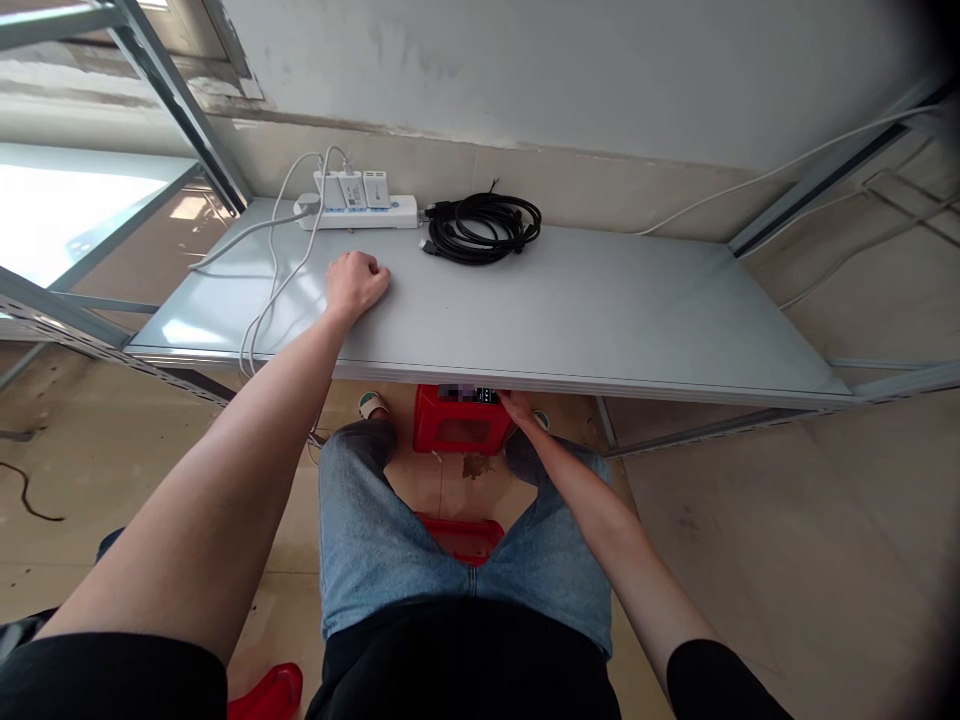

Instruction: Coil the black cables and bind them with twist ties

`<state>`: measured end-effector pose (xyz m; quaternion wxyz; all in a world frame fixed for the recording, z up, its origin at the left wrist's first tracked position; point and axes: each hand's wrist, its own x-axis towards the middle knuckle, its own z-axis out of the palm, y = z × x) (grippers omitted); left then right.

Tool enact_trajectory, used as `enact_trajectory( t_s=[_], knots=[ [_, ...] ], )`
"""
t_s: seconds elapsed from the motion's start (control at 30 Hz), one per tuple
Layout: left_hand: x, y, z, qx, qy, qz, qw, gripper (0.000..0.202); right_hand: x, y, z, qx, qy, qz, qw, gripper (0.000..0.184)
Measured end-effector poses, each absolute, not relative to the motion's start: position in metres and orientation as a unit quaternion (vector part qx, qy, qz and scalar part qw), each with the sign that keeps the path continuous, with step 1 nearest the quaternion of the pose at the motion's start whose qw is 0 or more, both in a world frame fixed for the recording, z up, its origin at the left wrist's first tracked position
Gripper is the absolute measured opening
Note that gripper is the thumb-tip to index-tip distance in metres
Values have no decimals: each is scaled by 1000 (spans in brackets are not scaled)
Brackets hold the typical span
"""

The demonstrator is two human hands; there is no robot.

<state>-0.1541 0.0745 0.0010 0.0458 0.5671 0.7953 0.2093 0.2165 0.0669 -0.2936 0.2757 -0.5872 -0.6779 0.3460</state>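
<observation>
My left hand (356, 282) rests on the grey metal shelf (570, 310) as a closed fist, with nothing visible in it, just below the white power strip (358, 210). My right hand (519, 408) reaches under the shelf's front edge to a dark object lying on a red plastic stool (457, 425). Its fingers are mostly hidden by the shelf edge. A coiled black cable (484, 228) lies on the shelf to the right of the power strip.
White cords (274, 270) run from chargers on the power strip over the shelf's left front edge. Metal rack posts stand at left and right. Another red stool (461, 535) sits between my knees. A white cable (780, 170) trails along the wall at right.
</observation>
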Motion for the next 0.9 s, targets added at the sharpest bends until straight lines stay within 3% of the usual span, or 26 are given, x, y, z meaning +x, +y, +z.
enact_trajectory(
  t_s=[0.43, 0.9],
  knots=[
    [-154, 74, 1, 568, 795, 207, 46, 29, 209, 70, -310, -563, -738, 306, 212, 36],
    [-154, 73, 1, 569, 793, 212, 43, 29, 220, 65, -311, -577, -735, 298, 196, 33]
  ],
)
